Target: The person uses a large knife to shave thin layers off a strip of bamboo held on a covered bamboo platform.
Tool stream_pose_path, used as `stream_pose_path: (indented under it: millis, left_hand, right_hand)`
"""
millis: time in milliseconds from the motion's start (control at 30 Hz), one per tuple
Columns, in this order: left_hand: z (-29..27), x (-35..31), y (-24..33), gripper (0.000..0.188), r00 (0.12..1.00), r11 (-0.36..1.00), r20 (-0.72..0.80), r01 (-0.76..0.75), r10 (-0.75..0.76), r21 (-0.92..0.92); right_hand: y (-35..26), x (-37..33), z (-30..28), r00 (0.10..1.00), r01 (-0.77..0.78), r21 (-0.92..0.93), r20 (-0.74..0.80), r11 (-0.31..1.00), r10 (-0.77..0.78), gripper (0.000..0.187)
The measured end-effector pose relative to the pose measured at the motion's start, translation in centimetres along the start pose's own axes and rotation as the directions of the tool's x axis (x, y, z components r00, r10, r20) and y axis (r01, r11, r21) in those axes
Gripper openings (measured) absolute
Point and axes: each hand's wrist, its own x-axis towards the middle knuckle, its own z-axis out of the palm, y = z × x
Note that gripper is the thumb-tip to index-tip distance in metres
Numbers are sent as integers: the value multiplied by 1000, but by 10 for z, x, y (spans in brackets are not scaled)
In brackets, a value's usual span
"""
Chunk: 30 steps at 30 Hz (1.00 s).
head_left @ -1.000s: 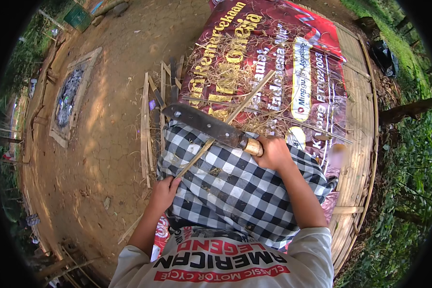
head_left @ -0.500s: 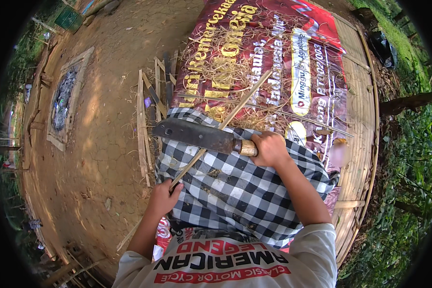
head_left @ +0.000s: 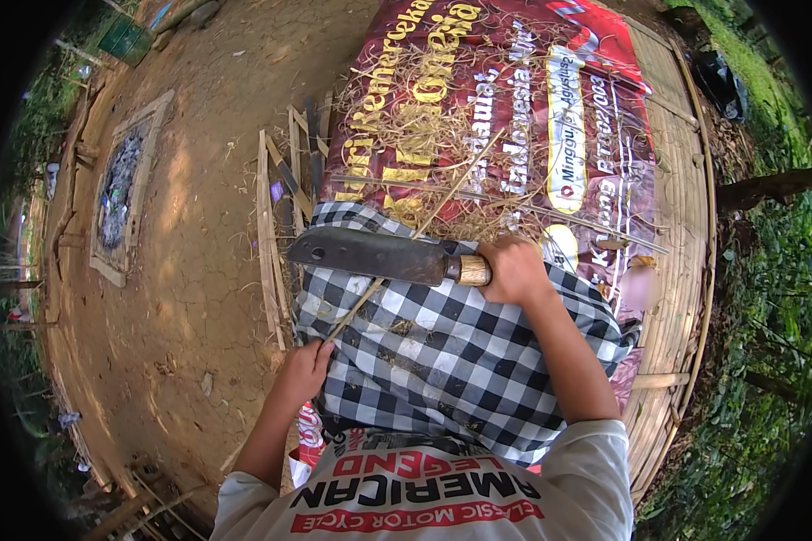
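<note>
My right hand (head_left: pixel 514 270) is wrapped round the wooden handle of a machete (head_left: pixel 370 256). Its broad dark blade points left, lying across a thin bamboo strip (head_left: pixel 356 309). The strip slants from my left hand (head_left: pixel 303 371), passes beneath the blade and runs on up to the right. Pinched between the fingers of that left hand is the strip's near end. Below both tools, a black-and-white checked cloth (head_left: pixel 442 356) covers my lap. Where the blade crosses, that part of the strip is hidden.
Curly shavings (head_left: pixel 442 99) are scattered over a dark red printed banner (head_left: pixel 532 81) on a bamboo-slat platform (head_left: pixel 681 225). Several bamboo slats (head_left: pixel 266 239) lie left of the cloth. Farther left, a framed ash pit (head_left: pixel 122 185) sits in the bare earth.
The bamboo strip now shows a narrower side and its far end sits slightly lower and to the left. My left hand has shifted slightly left, and my right hand slightly right.
</note>
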Motion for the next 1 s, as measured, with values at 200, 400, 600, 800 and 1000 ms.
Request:
stream_pose_path:
  millis: [200,400,600,800,1000]
  left_hand:
    - [7,-4,-5,37,996,998,-70,-49,51,31]
    - [8,-4,-7,36,996,998,-81,-38,41,45]
    - [21,-6,-10,33,988,985,-141,-38,62,169]
    - [27,-8,-8,32,976,979,-197,-59,99,197]
    - [28,-8,-13,30,967,968,-213,-88,139,233]
  right_hand:
    - [21,-3,-6,998,-36,-59,-47,998,33,28]
    - [44,-13,-21,988,-152,-107,-54,982,147,29]
    - [14,-13,-10,992,-126,-99,-24,987,124,26]
    - [-4,-4,-9,998,-39,-54,41,998,41,29]
    - [24,1,-5,995,-47,-95,-88,994,39,23]
